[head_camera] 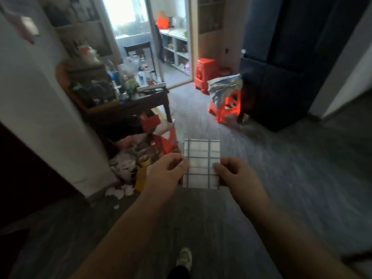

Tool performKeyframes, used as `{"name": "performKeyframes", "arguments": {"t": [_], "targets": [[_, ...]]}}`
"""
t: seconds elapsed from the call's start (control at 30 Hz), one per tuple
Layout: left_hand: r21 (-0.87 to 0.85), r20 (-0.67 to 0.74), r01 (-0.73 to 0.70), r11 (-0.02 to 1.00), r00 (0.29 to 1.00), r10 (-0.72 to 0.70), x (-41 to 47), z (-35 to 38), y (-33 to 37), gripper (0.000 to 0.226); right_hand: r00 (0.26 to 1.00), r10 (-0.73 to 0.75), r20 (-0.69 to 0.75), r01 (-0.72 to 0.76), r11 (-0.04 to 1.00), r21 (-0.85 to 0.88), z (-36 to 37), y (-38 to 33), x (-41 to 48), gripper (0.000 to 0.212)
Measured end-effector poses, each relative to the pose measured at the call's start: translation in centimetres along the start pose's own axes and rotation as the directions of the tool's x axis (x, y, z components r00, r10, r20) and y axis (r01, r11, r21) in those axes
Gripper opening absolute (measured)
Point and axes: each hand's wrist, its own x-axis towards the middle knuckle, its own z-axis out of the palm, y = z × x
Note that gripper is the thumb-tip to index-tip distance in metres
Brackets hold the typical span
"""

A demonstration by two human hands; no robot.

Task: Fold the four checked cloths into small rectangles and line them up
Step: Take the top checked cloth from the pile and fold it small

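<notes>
I hold a white cloth with blue check lines [202, 158], folded into a small rectangle, in front of me above the floor. My left hand [167, 170] pinches its left edge with thumb on top. My right hand [234, 171] pinches its right edge the same way. The cloth is held flat and upright between both hands. No other checked cloth is visible in this view.
A cluttered dark wooden table [128, 101] stands left, with red boxes and litter [153, 146] on the floor beneath. Two red plastic stools [225, 107] stand ahead, one draped with bluish fabric [223, 85]. A dark cabinet [285, 73] fills the right. My shoe [184, 258] shows below.
</notes>
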Motion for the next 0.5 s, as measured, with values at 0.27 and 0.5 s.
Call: {"name": "performKeyframes", "arguments": {"t": [0.27, 0.5], "targets": [[-0.034, 0.299, -0.067, 0.997, 0.951, 0.074, 17.5, 11.9, 3.2, 0.012, 0.95, 0.157, -0.271, -0.124, 0.983, 0.136, -9.6, 1.5, 13.7, 0.016], [-0.089, 0.49, -0.049, 0.995, 0.868, 0.086, 30.7, 24.8, 7.4, 0.013, 0.802, 0.195, -0.564, -0.12, 0.979, 0.167, -18.9, 1.8, 22.9, 0.01]]}}
